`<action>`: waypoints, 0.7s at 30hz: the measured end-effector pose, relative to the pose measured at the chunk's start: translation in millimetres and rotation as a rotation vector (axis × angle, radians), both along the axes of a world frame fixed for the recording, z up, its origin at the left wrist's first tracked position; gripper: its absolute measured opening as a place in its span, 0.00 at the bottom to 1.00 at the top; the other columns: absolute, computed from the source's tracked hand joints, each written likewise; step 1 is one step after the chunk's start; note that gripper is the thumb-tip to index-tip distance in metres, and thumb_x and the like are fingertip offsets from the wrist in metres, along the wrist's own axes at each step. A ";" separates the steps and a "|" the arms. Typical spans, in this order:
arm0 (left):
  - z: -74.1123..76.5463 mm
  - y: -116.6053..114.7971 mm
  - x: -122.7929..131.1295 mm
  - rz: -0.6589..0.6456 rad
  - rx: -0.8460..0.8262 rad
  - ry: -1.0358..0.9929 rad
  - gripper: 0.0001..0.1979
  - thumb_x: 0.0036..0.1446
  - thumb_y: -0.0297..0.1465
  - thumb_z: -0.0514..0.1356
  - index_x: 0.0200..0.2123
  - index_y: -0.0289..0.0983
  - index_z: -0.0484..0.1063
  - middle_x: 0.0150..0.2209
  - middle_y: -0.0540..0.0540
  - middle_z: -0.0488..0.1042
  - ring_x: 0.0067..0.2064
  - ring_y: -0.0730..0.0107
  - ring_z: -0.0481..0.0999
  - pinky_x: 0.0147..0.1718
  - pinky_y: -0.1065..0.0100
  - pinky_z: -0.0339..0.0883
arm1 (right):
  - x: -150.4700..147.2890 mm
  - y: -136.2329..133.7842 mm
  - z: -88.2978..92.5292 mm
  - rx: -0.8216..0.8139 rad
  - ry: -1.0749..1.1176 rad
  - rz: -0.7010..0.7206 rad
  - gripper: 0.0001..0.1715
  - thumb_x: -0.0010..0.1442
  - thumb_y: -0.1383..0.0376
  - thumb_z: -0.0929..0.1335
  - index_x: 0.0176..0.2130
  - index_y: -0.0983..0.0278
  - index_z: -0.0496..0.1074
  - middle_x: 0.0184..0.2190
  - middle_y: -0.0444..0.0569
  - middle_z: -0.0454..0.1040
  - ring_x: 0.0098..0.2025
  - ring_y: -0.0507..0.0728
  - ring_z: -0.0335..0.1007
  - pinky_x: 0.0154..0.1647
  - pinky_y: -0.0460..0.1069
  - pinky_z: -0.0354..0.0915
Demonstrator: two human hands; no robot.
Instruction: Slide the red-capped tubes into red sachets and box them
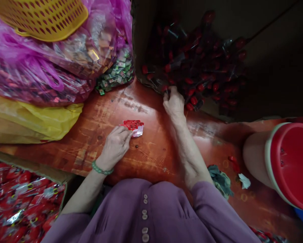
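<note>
My left hand (116,145), a green bead bracelet at its wrist, pinches the near edge of a small stack of red-and-white printed cards (134,125) lying on the wooden table. At the open front of a large cardboard box, my right hand (175,103) reaches over the lower edge with its fingers closed. A red-capped clear piece (164,88) shows right at those fingertips; the grip itself is partly hidden. Many similar red-capped pieces (200,87) lie heaped in the shadowed box beyond it.
Purple plastic bags (37,77) of small packets fill the back left, with a yellow basket (47,20) on top. A yellow bag (35,121) lies below. Lower left stands a carton of red packages (20,199). A red-lidded bucket (293,165) and green cloth (220,180) are right.
</note>
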State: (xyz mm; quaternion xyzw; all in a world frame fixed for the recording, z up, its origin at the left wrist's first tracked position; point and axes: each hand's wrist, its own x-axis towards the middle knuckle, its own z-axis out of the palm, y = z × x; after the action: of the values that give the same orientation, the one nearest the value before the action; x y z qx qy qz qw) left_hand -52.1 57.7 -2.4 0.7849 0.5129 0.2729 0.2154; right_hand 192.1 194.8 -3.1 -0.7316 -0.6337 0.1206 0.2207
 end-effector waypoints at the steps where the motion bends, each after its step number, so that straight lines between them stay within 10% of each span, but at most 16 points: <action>1: 1.4 1.6 -0.9 -0.009 -0.021 0.003 0.16 0.68 0.31 0.52 0.31 0.35 0.77 0.33 0.43 0.76 0.37 0.64 0.73 0.40 0.64 0.68 | 4.5 -7.3 -2.0 0.005 0.137 0.022 0.17 0.67 0.62 0.64 0.52 0.67 0.69 0.35 0.53 0.75 0.38 0.60 0.74 0.44 0.57 0.70; 8: -0.1 8.1 -3.4 0.039 -0.021 0.083 0.11 0.62 0.30 0.58 0.28 0.36 0.77 0.30 0.45 0.77 0.35 0.63 0.76 0.37 0.65 0.69 | 10.0 -80.8 -12.6 -0.108 1.146 0.140 0.31 0.59 0.48 0.71 0.57 0.57 0.66 0.30 0.42 0.75 0.27 0.49 0.72 0.23 0.43 0.64; 21: 15.0 -8.0 1.2 0.082 0.147 -0.081 0.09 0.62 0.30 0.59 0.33 0.38 0.78 0.34 0.47 0.80 0.36 0.67 0.77 0.38 0.65 0.71 | -8.9 -166.5 3.6 -0.270 1.546 0.145 0.20 0.62 0.57 0.69 0.52 0.59 0.70 0.34 0.40 0.73 0.22 0.45 0.70 0.20 0.43 0.66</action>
State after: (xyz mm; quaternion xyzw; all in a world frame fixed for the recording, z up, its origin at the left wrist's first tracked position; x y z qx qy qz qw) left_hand -51.0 49.7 12.7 0.7654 0.5139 0.3500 0.1663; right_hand 183.2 28.3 0.5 -0.4174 -0.3265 0.6852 0.4996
